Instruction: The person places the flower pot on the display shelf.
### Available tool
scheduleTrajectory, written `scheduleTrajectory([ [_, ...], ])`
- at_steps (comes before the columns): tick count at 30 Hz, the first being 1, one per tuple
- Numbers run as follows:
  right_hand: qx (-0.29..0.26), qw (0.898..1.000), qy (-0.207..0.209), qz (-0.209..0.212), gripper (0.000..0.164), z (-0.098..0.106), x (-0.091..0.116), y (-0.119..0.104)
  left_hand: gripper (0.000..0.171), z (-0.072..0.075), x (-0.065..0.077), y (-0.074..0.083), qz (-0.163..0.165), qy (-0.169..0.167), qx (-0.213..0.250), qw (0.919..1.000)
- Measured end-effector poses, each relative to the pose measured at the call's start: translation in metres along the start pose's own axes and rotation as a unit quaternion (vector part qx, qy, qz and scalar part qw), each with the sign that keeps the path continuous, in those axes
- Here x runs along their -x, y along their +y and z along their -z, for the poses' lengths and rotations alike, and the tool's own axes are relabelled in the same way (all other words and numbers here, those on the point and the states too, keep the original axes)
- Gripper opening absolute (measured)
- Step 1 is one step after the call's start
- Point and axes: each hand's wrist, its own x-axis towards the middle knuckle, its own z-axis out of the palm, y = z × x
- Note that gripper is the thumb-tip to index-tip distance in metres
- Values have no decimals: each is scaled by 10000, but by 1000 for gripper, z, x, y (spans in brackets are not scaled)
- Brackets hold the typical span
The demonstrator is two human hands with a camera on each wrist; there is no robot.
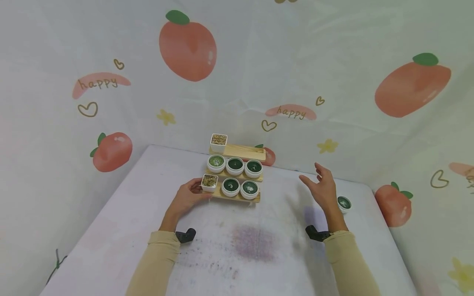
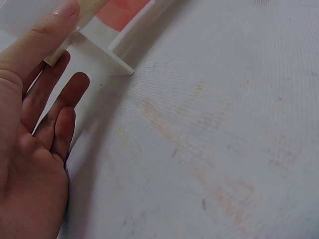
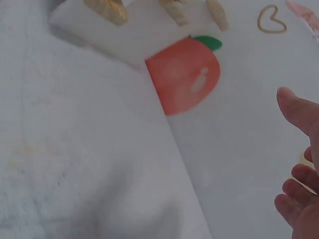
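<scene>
A three-tier stand [image 1: 243,151] with wooden boards and white supports stands at the back of the table. My left hand [image 1: 187,196] is at the left end of its bottom board, gripping that end beside a square white pot [image 1: 209,183] with speckled filling. In the left wrist view, the thumb [image 2: 57,22] crosses the wood and the other fingers lie at its end. Round white cups with dark green tops, such as one cup [image 1: 231,186], share the two lower tiers. Right of the stand, my right hand [image 1: 322,189] is raised, thumb and fingers spread, holding nothing.
Another square pot [image 1: 219,142] sits at the top tier's left end. A lone green-topped cup [image 1: 344,203] stands on the table [image 1: 222,250] beyond my right wrist. A white printed cloth [image 1: 237,82] hangs behind the table's back edge.
</scene>
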Motion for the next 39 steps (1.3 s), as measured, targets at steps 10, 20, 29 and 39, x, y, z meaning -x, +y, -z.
scheduleTrajectory([
  [10, 315, 9977, 168, -584, 84, 24, 4, 26, 85, 1, -4, -6, 13, -38, 6, 10000],
  [20, 585, 9922, 287, -1062, 85, 35, 5, 46, 83, 2, -3, -3, -49, -87, 21, 9999],
  [29, 1112, 9815, -18, -1559, 88, 32, -3, 71, 81, 3, -5, -3, -112, -192, 27, 9997],
  [39, 1827, 9723, -532, -1361, 79, 29, -3, 77, 79, 1, -4, -1, -129, -190, -48, 9997],
])
